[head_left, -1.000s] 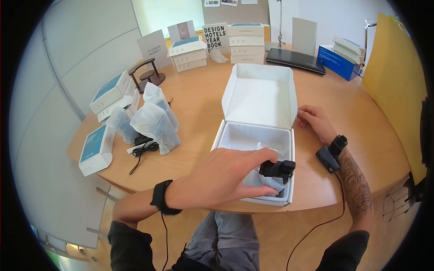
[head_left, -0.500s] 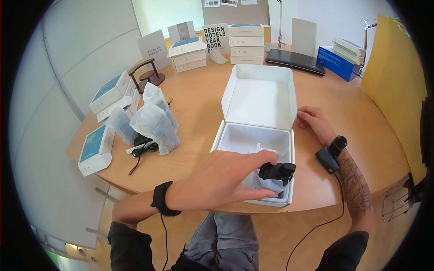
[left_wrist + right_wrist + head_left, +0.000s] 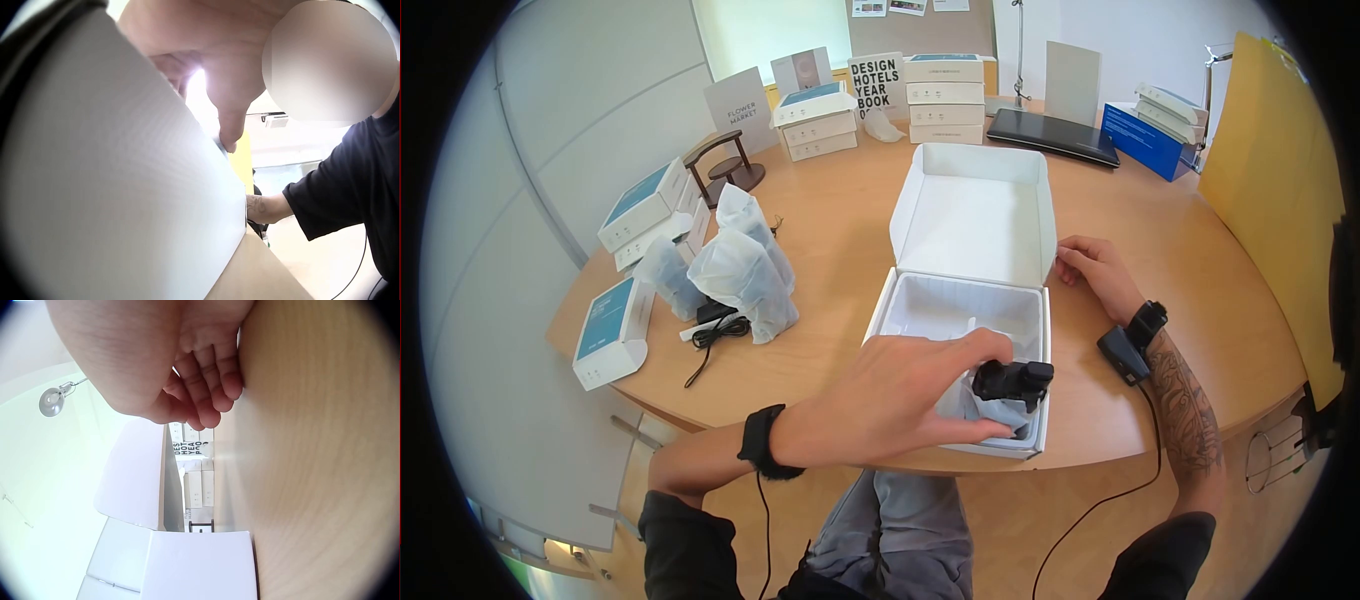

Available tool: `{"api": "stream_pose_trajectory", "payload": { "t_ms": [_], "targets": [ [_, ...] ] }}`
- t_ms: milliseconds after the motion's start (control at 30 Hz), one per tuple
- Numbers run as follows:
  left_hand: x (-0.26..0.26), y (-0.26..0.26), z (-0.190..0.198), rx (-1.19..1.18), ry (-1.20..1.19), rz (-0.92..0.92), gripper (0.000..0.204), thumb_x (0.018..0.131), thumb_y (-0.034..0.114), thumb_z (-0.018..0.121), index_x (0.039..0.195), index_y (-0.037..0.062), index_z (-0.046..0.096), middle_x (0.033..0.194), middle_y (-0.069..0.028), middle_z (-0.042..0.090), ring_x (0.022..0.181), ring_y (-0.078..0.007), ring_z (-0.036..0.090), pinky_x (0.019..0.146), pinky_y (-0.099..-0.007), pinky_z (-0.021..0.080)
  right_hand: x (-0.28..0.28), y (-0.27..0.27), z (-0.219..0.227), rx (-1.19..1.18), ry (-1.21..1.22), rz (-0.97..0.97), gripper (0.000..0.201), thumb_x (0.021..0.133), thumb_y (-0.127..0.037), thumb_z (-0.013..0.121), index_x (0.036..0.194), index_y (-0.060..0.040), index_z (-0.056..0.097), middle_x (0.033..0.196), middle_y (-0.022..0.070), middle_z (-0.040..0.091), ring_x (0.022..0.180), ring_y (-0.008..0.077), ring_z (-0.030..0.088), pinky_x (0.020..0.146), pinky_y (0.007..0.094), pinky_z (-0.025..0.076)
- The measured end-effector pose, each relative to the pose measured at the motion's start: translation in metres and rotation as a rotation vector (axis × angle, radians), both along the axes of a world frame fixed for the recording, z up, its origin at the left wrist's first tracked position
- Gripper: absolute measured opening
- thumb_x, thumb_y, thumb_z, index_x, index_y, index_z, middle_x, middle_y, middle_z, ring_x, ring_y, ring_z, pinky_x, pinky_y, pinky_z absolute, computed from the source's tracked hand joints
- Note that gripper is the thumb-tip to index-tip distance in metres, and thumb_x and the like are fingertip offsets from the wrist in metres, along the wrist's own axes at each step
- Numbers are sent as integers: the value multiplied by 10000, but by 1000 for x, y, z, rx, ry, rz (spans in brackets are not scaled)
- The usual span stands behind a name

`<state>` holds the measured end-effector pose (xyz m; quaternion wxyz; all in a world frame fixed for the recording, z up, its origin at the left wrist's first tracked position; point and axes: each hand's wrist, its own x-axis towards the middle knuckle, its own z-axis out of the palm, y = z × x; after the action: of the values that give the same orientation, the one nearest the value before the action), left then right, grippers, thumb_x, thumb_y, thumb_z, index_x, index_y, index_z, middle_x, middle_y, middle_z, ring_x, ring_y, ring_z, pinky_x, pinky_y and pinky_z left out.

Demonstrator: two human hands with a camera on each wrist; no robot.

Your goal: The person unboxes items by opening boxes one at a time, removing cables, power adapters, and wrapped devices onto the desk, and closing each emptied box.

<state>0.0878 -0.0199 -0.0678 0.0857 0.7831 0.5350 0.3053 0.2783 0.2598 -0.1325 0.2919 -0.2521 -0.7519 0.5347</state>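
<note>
An open white box [image 3: 1040, 440] with a pale inner tray [image 3: 900, 292] sits at the table's front edge, its lid [image 3: 975, 215] tipped back. Reaching in from the left, my left hand [image 3: 880, 388] spans a black device [image 3: 1012, 382] between thumb and fingers. White wrapping [image 3: 1000, 412] lies against the device, low in the tray. In the left wrist view, the thumb [image 3: 232, 119] reaches over the box's white side [image 3: 125, 169]. On the table right of the lid rests my right hand [image 3: 1100, 268], fingers loosely curled around nothing.
Wrapped items [image 3: 745, 275] stand on the left beside a coiled black cable [image 3: 722, 330]. White-and-blue boxes [image 3: 615, 330] line the left edge, with a dark wooden stand [image 3: 735, 172] behind. Stacked boxes [image 3: 945, 100], a black laptop [image 3: 1055, 135] and a blue box [image 3: 1150, 140] occupy the back.
The black device has tilted and dropped slightly at my left hand, and more white wrapping shows beneath it. My right hand has stayed in place.
</note>
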Motion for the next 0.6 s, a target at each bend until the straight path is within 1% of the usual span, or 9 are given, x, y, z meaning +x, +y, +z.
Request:
{"api": "stream_pose_trajectory", "payload": {
  "t_ms": [100,433,600],
  "targets": [
    [-1,0,-2,10,34,-7,526,750,338,853,1155,108,609,1009,-26,686,817,-197,673,719,-296,539,0,1,-1,0,1,4,217,1011,-153,529,1035,14,664,818,-4,612,741,75,533,722,226,454],
    [-2,1,-3,19,25,-10,538,740,338,859,1157,108,608,1011,-18,682,809,-194,670,699,-289,530,0,0,0,-12,-5,-2,217,1011,-155,526,1031,11,664,821,-5,613,750,73,537,731,224,457],
    [-2,0,-2,25,45,-13,526,746,339,851,1156,114,610,966,-29,693,803,-205,686,680,-293,519,0,-1,1,-1,-12,-7,216,1012,-155,526,1020,10,666,823,-5,617,752,72,541,730,224,458]
  ]
}}
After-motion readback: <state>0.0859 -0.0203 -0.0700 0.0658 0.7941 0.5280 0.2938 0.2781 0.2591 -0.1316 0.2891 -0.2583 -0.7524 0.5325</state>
